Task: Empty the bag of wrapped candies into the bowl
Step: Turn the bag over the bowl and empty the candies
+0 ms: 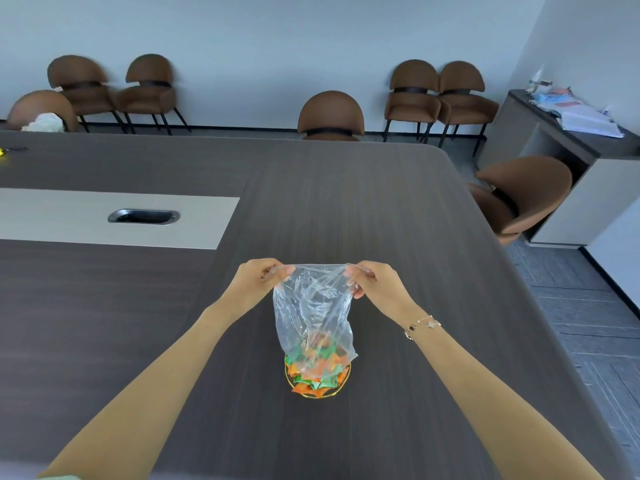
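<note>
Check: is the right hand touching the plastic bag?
Touching. The head view shows the right hand pinching the upper corner of the plastic bag, film bunched between its fingers.

I see a thin, crinkled clear plastic bag, glossy foil-like candies, and a matt dark wood-grain table.

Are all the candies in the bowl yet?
Almost. Most orange and green candies are heaped in the bowl. The left hand and right hand hold the bag upside down above it. A few candies look still inside its mouth, left to drop.
</note>
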Demonstrator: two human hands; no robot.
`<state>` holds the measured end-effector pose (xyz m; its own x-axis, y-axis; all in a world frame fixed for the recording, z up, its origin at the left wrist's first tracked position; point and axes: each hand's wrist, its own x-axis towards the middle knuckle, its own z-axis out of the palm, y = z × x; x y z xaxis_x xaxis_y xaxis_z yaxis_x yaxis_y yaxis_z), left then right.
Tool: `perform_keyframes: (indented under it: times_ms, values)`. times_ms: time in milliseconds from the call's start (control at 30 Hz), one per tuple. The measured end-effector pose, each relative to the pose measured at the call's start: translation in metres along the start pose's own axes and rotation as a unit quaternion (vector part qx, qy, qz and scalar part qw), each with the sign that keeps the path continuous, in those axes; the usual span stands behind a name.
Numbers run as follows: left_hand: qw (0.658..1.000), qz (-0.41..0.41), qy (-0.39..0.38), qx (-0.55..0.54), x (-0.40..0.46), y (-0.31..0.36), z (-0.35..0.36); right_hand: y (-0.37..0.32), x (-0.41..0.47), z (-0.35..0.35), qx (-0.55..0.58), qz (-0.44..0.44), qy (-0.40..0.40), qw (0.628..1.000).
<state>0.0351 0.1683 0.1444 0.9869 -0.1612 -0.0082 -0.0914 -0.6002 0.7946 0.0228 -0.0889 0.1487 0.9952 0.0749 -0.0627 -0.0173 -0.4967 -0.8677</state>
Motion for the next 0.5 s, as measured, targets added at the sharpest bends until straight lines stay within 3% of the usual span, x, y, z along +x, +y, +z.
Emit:
perform_keyframes:
  times_ms: [333, 500]
  values:
    - [0.996, 0.021, 0.064, 0.061, 0.005, -0.002, -0.033, -0.027, 0.033, 0.024, -0.036, -0.064, 0.01, 0.997]
    - [0.992, 0.031, 0.079, 0.093, -0.017, -0.039, -0.059, -0.033, 0.041, 0.063, -0.103, -0.167, -0.007, 0.981]
